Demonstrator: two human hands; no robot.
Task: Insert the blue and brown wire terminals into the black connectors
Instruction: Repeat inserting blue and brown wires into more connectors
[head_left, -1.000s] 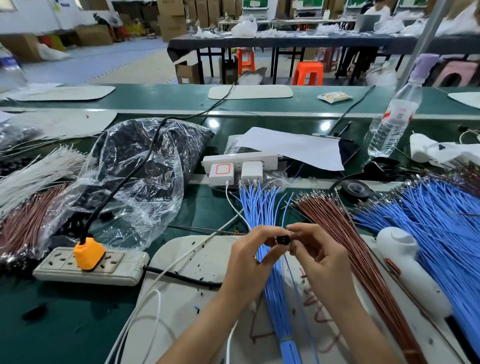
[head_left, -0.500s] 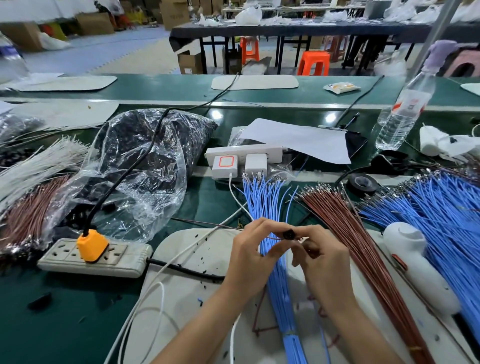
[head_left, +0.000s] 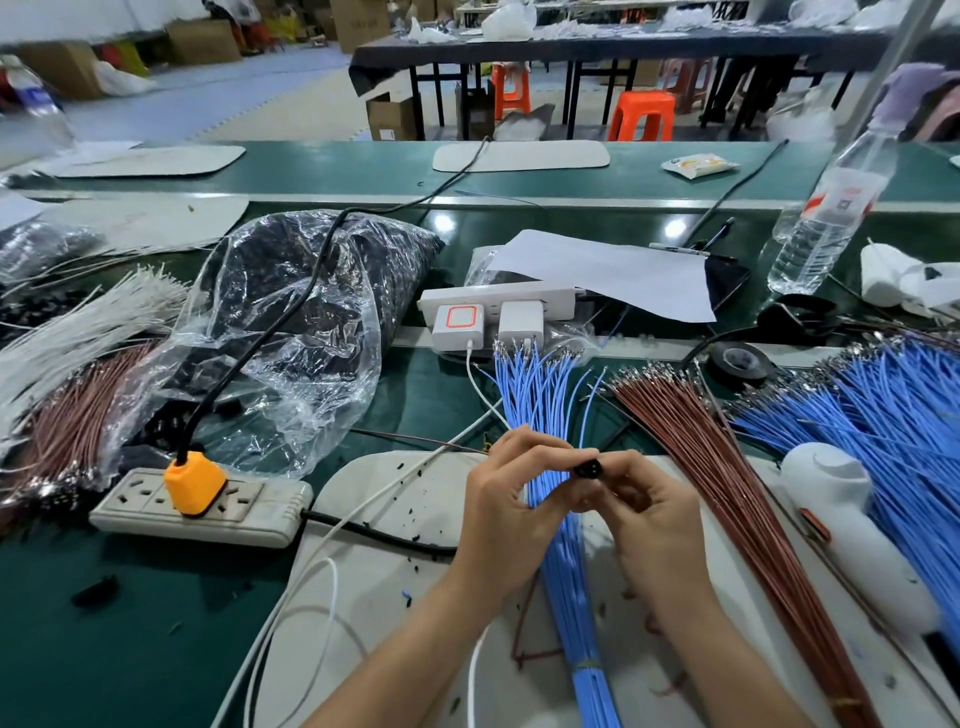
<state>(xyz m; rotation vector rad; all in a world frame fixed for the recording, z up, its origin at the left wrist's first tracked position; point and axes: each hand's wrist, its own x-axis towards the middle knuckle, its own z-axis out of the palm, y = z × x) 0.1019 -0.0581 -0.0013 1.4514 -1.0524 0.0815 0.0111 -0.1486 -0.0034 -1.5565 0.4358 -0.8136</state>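
A small black connector (head_left: 586, 468) is pinched between the fingertips of my left hand (head_left: 511, 501) and my right hand (head_left: 652, 512), held above the white mat (head_left: 395, 561). Under my hands lies a tied bundle of blue wires (head_left: 550, 395) with metal terminals fanned out at the far end. To its right lies a bundle of brown wires (head_left: 727, 467), terminals also pointing away. A clear plastic bag (head_left: 291, 332) full of black connectors sits at the left. Whether a wire sits in the held connector is hidden by my fingers.
A grey power strip (head_left: 197, 506) with an orange plug lies at the left, its black cable crossing the mat. A larger heap of blue wires (head_left: 893, 415), a white tool (head_left: 852, 530), black tape (head_left: 740, 364), a water bottle (head_left: 826, 218) and chargers (head_left: 488, 322) surround the mat.
My hands stay together on the black connector and have turned it slightly; my right fingers have curled closer. The view has tilted a little downward.
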